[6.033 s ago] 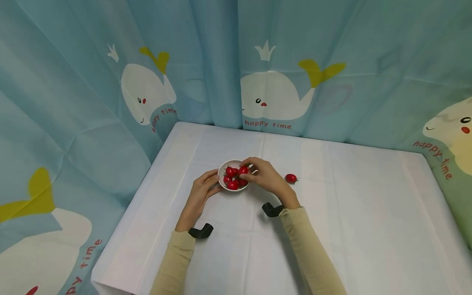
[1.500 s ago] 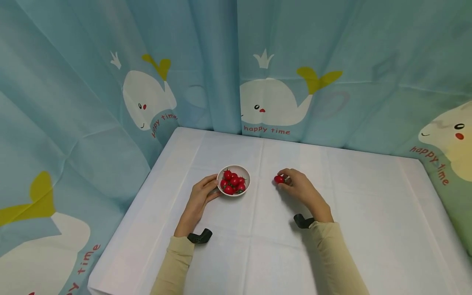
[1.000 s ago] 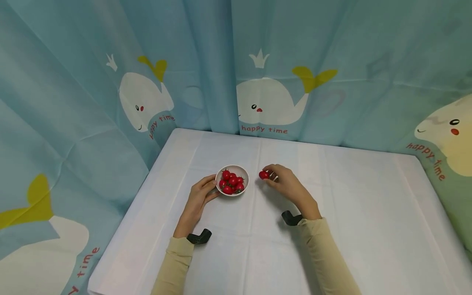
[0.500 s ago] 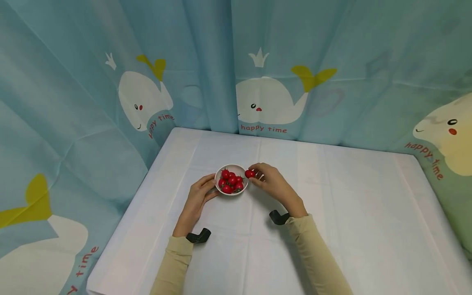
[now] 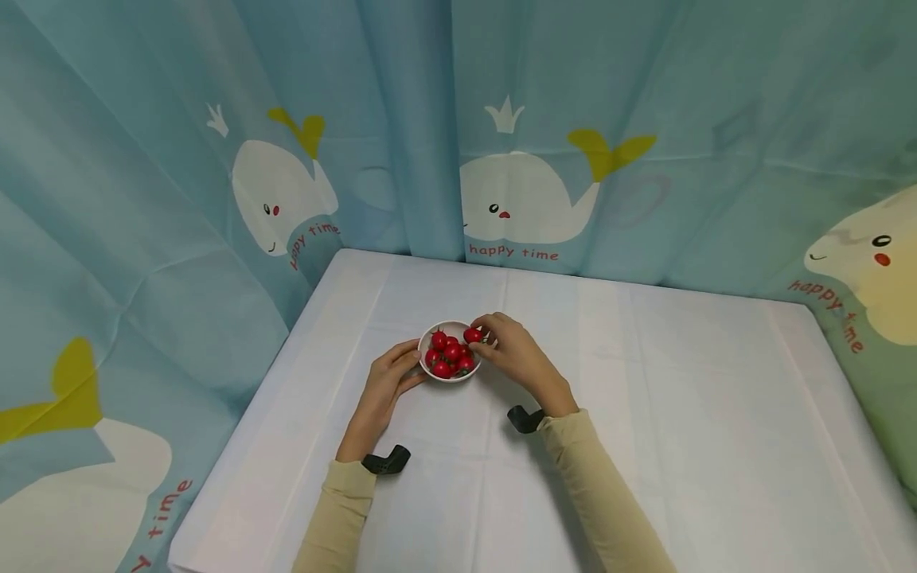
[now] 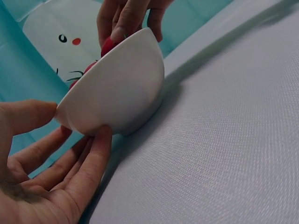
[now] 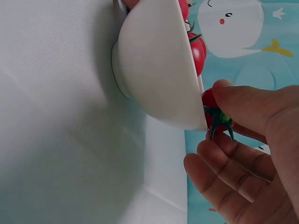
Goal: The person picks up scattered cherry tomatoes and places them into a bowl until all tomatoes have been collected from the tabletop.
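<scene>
A small white bowl (image 5: 450, 380) with several red cherry tomatoes (image 5: 441, 368) in it stands on the white-covered table. My left hand (image 5: 384, 386) holds the bowl from the left; in the left wrist view its thumb is at the rim and its fingertips touch the outer wall (image 6: 121, 88). With thumb and fingers, my right hand (image 5: 517, 350) pinches one cherry tomato (image 5: 473, 335) at the bowl's right rim. The right wrist view shows that tomato's green calyx (image 7: 218, 119) turned outward, right beside the rim.
White cloth covers the table (image 5: 645, 414). Behind it and along the left and right hang blue-green curtains (image 5: 401, 119) printed with whales. A black wrist mount (image 5: 387, 460) sits on the left wrist, another black mount (image 5: 525, 419) on the right.
The right hand took the lone cherry tomato from the table right of the bowl and carried it left to the bowl's rim. The left hand has stayed at the bowl.
</scene>
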Action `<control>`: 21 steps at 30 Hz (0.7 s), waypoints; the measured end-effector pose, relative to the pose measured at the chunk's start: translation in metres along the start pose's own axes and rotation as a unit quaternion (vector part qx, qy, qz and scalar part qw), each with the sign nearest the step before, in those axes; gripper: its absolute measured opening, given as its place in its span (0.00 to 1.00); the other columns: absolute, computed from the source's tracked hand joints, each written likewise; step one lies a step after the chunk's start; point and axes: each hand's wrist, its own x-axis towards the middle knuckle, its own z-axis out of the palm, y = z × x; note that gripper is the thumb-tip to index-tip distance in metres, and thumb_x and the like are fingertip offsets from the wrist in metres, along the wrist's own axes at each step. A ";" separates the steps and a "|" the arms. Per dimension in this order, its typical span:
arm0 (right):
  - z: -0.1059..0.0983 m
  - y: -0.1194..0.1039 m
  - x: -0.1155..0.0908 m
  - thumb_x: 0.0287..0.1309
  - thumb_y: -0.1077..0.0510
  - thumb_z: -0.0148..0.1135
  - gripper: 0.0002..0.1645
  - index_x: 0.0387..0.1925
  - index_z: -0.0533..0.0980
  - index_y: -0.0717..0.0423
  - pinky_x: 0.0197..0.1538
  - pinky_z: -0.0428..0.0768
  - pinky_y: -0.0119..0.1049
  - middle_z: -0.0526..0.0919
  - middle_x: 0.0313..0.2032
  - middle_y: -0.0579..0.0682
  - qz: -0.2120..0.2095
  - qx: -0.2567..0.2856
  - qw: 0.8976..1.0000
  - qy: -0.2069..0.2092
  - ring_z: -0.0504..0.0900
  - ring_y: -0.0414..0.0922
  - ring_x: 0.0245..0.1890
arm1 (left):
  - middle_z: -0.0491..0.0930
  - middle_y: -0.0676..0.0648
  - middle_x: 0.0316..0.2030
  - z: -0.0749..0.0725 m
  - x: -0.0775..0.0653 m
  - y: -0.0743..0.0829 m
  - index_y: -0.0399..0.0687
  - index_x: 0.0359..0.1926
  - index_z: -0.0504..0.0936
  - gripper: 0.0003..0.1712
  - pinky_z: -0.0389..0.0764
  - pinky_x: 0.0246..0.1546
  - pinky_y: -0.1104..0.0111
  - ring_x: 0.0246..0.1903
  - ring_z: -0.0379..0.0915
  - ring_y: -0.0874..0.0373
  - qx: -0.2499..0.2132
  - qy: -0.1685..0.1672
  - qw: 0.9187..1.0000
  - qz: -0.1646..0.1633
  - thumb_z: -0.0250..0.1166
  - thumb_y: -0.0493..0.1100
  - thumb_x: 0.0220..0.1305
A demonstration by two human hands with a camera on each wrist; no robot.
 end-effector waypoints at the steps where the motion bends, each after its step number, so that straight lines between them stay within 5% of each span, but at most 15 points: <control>1: 0.001 -0.001 0.001 0.67 0.55 0.71 0.18 0.55 0.81 0.55 0.44 0.85 0.36 0.84 0.48 0.53 0.000 -0.005 1.000 0.001 0.80 0.47 0.43 | 0.67 0.38 0.73 0.000 0.000 0.000 0.36 0.72 0.71 0.25 0.87 0.59 0.68 0.72 0.67 0.46 -0.002 0.000 1.000 -0.001 0.58 0.40 0.80; 21: 0.011 -0.012 0.013 0.64 0.50 0.73 0.22 0.56 0.82 0.55 0.55 0.87 0.44 0.83 0.48 0.52 -0.001 -0.088 0.996 -0.011 0.81 0.48 0.49 | 0.69 0.42 0.73 -0.004 -0.001 -0.001 0.39 0.72 0.72 0.25 0.87 0.59 0.69 0.71 0.69 0.48 -0.012 -0.016 1.000 -0.001 0.59 0.43 0.79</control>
